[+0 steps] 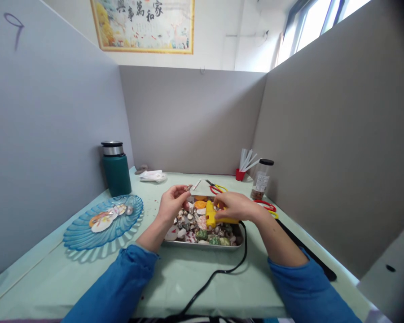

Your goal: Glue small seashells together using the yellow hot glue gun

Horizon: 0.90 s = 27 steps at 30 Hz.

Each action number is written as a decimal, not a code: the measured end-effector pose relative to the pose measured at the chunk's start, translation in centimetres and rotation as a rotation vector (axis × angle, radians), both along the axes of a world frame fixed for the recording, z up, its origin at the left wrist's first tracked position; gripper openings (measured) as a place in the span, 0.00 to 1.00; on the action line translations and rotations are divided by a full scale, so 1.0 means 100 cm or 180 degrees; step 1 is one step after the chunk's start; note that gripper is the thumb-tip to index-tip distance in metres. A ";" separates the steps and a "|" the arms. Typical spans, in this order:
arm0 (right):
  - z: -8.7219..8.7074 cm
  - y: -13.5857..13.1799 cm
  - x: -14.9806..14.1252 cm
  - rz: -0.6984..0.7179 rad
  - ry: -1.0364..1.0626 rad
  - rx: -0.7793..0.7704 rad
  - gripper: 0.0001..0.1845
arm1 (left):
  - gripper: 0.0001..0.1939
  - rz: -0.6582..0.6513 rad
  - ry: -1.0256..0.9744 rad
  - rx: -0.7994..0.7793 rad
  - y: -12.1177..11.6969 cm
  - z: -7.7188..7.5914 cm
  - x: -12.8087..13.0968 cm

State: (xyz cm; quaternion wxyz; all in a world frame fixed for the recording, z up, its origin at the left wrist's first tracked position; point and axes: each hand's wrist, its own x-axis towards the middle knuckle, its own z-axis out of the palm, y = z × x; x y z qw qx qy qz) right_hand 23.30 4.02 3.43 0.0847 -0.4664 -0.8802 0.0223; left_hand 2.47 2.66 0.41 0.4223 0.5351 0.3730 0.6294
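My left hand is raised over the metal tray, its fingertips pinched on a small shell. My right hand is wrapped round a yellow glue gun, whose nozzle points left towards that shell. The gun's black cord runs off the table's near edge. The tray holds several shells of different colours, among them green and orange ones.
A blue glass plate with a few shells lies at the left. Behind it stands a dark green flask. Scissors, a red cup of sticks and a clear jar stand at the back. Partition walls enclose the table.
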 end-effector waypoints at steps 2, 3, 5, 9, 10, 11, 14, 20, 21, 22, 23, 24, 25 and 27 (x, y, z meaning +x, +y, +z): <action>-0.002 -0.004 0.001 -0.0120 -0.0343 -0.0117 0.23 | 0.18 0.0021 -0.0041 -0.0056 0.001 0.000 -0.001; -0.004 -0.006 -0.001 -0.0194 -0.0477 -0.0103 0.26 | 0.18 0.0039 -0.0050 -0.0079 0.001 -0.001 -0.002; -0.009 -0.011 -0.008 -0.0343 -0.0689 -0.0015 0.28 | 0.18 0.0084 -0.0051 -0.0117 0.002 -0.001 -0.003; -0.017 -0.018 -0.017 -0.0477 -0.0859 0.0228 0.23 | 0.18 0.0083 -0.0064 -0.0133 0.001 0.000 -0.003; -0.018 -0.019 -0.017 -0.0469 -0.0842 0.0297 0.21 | 0.18 0.0072 -0.0073 -0.0125 0.001 0.000 -0.003; -0.018 -0.018 -0.016 -0.0436 -0.0784 0.0345 0.20 | 0.18 0.0067 -0.0085 -0.0118 0.001 0.001 -0.003; -0.011 -0.014 -0.008 -0.0289 -0.0317 0.0327 0.16 | 0.18 0.0084 -0.0102 -0.0134 0.000 0.002 -0.002; 0.007 -0.005 0.013 -0.0061 0.2276 -0.0148 0.15 | 0.19 0.0128 -0.0134 -0.0067 0.003 -0.001 -0.003; 0.008 -0.005 0.014 -0.0011 0.2715 -0.0368 0.17 | 0.19 0.0136 -0.0143 -0.0056 0.004 -0.001 -0.003; 0.007 -0.005 0.014 0.0040 0.3029 -0.0572 0.19 | 0.19 0.0145 -0.0149 -0.0052 0.004 -0.002 -0.003; 0.005 -0.006 0.014 0.0095 0.3204 -0.0727 0.20 | 0.19 0.0153 -0.0149 -0.0053 0.005 -0.002 -0.004; 0.003 -0.006 0.012 0.0154 0.3266 -0.0834 0.19 | 0.19 0.0163 -0.0153 -0.0052 0.005 -0.003 -0.004; 0.001 -0.007 0.010 0.0223 0.3241 -0.0909 0.18 | 0.19 0.0176 -0.0159 -0.0046 0.006 -0.003 -0.004; -0.003 -0.007 0.006 0.0385 0.3070 -0.0998 0.16 | 0.20 0.0193 -0.0177 -0.0036 0.006 -0.003 -0.004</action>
